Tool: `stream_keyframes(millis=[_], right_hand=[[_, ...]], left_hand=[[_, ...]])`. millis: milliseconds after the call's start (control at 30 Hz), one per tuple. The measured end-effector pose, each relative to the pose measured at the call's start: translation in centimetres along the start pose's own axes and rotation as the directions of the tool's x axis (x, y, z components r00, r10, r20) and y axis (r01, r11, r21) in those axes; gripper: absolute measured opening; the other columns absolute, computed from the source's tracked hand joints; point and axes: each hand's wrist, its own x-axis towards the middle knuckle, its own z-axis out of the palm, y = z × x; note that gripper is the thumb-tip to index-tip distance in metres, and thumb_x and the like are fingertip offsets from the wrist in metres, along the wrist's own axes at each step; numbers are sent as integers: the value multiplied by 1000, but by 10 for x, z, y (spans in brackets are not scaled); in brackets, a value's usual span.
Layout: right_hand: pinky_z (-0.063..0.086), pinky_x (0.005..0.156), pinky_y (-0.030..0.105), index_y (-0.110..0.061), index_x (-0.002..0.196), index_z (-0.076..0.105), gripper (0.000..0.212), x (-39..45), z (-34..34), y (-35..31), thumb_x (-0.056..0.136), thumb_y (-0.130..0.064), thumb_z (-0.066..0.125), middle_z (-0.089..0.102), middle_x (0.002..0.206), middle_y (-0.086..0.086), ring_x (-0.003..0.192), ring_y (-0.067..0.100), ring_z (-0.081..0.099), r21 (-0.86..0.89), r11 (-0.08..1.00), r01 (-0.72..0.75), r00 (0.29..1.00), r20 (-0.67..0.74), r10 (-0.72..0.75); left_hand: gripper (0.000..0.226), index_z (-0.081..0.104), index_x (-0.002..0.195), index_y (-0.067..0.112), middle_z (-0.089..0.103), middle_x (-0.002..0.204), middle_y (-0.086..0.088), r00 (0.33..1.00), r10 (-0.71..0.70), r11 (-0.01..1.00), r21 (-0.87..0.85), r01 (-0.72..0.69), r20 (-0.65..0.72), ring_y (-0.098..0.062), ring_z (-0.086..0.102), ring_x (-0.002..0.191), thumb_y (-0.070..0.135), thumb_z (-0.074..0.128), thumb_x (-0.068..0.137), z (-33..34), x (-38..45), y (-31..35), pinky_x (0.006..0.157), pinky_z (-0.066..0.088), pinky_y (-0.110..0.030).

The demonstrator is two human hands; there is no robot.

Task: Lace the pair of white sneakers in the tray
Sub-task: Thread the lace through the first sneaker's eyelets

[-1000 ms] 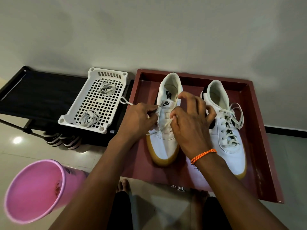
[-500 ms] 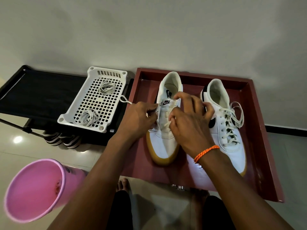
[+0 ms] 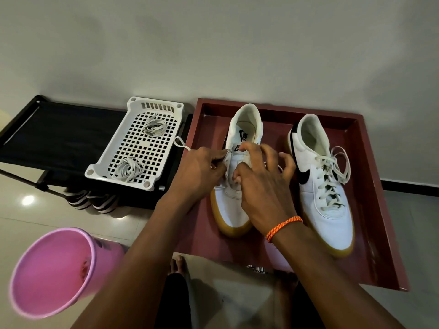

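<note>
Two white sneakers with tan soles stand in a dark red tray (image 3: 370, 210). The right sneaker (image 3: 325, 186) is laced, its lace ends loose. Over the left sneaker (image 3: 235, 210) both hands work at the eyelets. My left hand (image 3: 199, 174) pinches a white lace (image 3: 181, 144) at the shoe's left eyelet row; the lace's free end loops out to the left. At the tongue, my right hand (image 3: 259, 186) has thumb and forefinger pinched together, other fingers spread. What those fingers hold is hidden.
A white perforated basket (image 3: 114, 162) with two coiled laces sits on a black rack (image 3: 59, 138) left of the tray. A pink bucket (image 3: 52, 274) stands at the lower left. Striped shoes lie under the rack. A wall rises just behind.
My right hand has shifted slightly toward the tongue and its outer fingers have spread. My left hand stays at the left eyelets with the lace.
</note>
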Motion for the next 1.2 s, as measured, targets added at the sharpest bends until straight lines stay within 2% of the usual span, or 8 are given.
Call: stream_keyframes(millis=[133, 333, 500, 633, 733, 933, 1067, 1200], right_hand=[[25, 110, 55, -32, 91, 67, 30, 6, -13, 12, 74, -9, 74, 44, 151, -6, 142, 26, 35, 33, 991, -128, 987, -95, 131], [22, 108, 54, -34, 92, 70, 14, 2, -2, 3, 87, -21, 69, 28, 168, -6, 155, 26, 24, 96, 994, 50, 999, -2, -50], [28, 109, 57, -33, 86, 68, 26, 1, 5, 0, 75, -11, 78, 35, 161, -10, 146, 24, 30, 19, 999, 32, 997, 70, -33], [29, 107, 55, -29, 90, 66, 23, 7, -5, 13, 79, -11, 75, 44, 153, -6, 139, 24, 33, 18, 999, -45, 998, -43, 46], [26, 106, 52, -30, 94, 67, 16, 9, -11, 21, 87, -16, 70, 44, 152, -6, 139, 25, 34, 44, 993, -110, 990, -87, 114], [21, 110, 59, -34, 87, 69, 15, 1, 3, 1, 85, -19, 71, 27, 168, -8, 156, 25, 20, 61, 998, 22, 998, 57, -25], [22, 112, 58, -32, 89, 68, 29, -1, 5, -4, 72, -10, 75, 35, 162, -9, 148, 24, 29, 1, 1000, 10, 997, 77, -10], [26, 111, 58, -29, 93, 65, 27, 4, -3, 6, 78, -8, 71, 41, 156, -6, 143, 24, 35, 37, 996, -84, 996, -22, 85]], left_hand=[[29, 82, 115, 17, 77, 67, 4, 1000, -1, 1000, -3, 1, 10, -2, 72, 57, 7, 59, 99, 0, 0, 0, 68, 63, -37], [26, 82, 112, 17, 76, 67, 3, 1000, -5, 1000, 20, 5, -10, -5, 72, 60, 10, 61, 98, 0, 1, 0, 68, 60, -41], [31, 82, 113, 21, 76, 69, 3, 1000, 3, 1000, -9, -3, 21, -4, 72, 58, 8, 57, 99, 1, 0, 0, 66, 62, -40], [28, 83, 110, 19, 78, 72, 4, 1000, 6, 1000, 7, -6, -7, -1, 73, 63, 7, 60, 98, 1, 0, -1, 67, 60, -37], [26, 83, 106, 20, 77, 71, 5, 1000, 18, 999, 45, -17, -17, -6, 72, 63, 11, 60, 96, 3, 2, -5, 64, 57, -43], [26, 82, 113, 17, 77, 71, 4, 1000, 25, 1000, 19, -25, 1, -1, 72, 59, 9, 61, 99, 1, 2, -5, 64, 60, -40], [25, 82, 106, 15, 77, 70, 5, 999, 31, 1000, -2, -31, 11, -1, 73, 59, 8, 59, 99, 1, 1, -3, 63, 60, -40], [23, 81, 103, 16, 77, 70, 7, 1000, 20, 1000, -21, -20, 9, -3, 74, 60, 9, 60, 100, 0, 1, -3, 64, 61, -41]])
